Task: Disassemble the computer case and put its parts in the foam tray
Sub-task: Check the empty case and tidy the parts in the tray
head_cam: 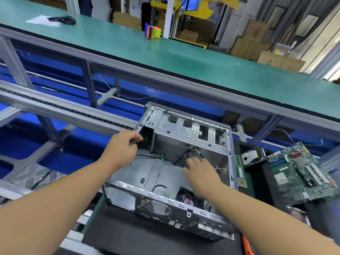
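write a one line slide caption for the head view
Left hand grips the open computer case frame; right hand reaches for black cables inside.

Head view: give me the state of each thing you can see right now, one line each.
Computer case: side open, mostly stripped, black cables and a fan inside.
Left hand: grips the case's far left frame edge.
Right hand: inside the case, fingers at the black cable.
Motherboard: out, lying right of the case.
Hard drive: out, beside the motherboard.
Memory stick: out, lying along the case's right wall.

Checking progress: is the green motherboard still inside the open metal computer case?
No, the green motherboard lies outside the metal computer case, to its right.
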